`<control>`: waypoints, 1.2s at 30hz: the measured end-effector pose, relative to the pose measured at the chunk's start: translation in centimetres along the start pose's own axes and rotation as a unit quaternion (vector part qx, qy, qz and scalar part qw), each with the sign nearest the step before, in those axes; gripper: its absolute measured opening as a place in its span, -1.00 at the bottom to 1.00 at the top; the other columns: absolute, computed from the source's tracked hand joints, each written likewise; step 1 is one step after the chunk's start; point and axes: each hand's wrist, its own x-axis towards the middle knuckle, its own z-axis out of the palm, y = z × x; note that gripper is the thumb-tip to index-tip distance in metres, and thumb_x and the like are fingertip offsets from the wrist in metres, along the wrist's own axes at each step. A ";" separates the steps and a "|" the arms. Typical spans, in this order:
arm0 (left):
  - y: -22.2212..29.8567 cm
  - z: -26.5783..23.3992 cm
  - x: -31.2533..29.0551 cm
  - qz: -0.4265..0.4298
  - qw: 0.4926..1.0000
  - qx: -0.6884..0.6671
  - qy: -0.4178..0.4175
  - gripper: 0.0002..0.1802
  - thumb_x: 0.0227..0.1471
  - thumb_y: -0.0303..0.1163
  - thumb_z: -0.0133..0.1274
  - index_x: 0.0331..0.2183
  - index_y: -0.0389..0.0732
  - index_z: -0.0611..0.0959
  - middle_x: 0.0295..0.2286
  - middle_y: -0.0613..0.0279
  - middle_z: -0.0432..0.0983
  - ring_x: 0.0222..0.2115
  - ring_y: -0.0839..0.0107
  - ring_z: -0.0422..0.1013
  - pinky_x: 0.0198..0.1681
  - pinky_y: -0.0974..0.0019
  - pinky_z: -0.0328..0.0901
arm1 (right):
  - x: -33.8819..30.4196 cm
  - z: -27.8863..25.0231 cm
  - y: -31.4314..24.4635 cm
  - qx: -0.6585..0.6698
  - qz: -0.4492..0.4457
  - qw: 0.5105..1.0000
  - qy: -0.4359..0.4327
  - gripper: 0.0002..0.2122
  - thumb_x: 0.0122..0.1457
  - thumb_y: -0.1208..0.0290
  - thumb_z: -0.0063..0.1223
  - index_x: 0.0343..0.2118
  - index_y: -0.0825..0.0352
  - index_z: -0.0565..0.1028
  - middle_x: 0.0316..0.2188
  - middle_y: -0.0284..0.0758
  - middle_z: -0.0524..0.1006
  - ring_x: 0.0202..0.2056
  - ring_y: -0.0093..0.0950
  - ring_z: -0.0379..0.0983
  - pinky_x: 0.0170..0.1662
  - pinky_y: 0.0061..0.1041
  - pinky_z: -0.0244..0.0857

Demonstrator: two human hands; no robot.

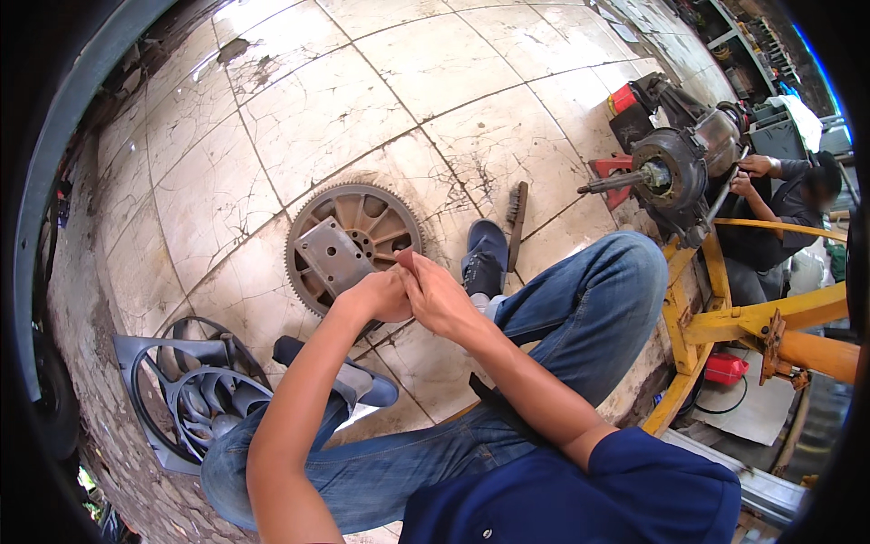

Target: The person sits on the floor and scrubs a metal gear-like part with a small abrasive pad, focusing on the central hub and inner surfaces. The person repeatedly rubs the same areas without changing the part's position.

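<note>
My left hand [384, 296] and my right hand [441, 297] meet in front of me, fingers closed together. A small reddish-brown piece of sandpaper [406, 260] pokes out at the fingertips, pinched between the two hands; the rest of it is hidden. Just beyond them a toothed flywheel [396, 223] lies flat on the floor. On it rests a grey rectangular metal plate [319, 257] with several holes, its near end close to my left hand. To the right of the flywheel lies a brush [517, 216] with a long narrow handle.
A plastic fan shroud with fan [195, 399] lies at the left. At the right, an axle assembly [684, 172] sits on a red stand [613, 178], where a co-worker [790, 204] grips a bar. A yellow steel frame [752, 322] stands near my raised knee [625, 272].
</note>
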 end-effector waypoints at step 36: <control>-5.1 3.5 2.2 0.043 0.997 0.050 -0.047 -0.56 0.02 -0.16 -0.08 -0.14 -0.25 0.56 -0.10 -0.11 0.49 -0.03 0.04 0.40 0.00 0.09 0.34 | -0.4 0.9 0.7 0.096 0.022 0.995 -0.035 -0.56 0.37 0.23 -0.32 0.13 0.51 0.24 0.03 0.08 0.38 0.09 -0.12 0.31 0.17 -0.37 0.13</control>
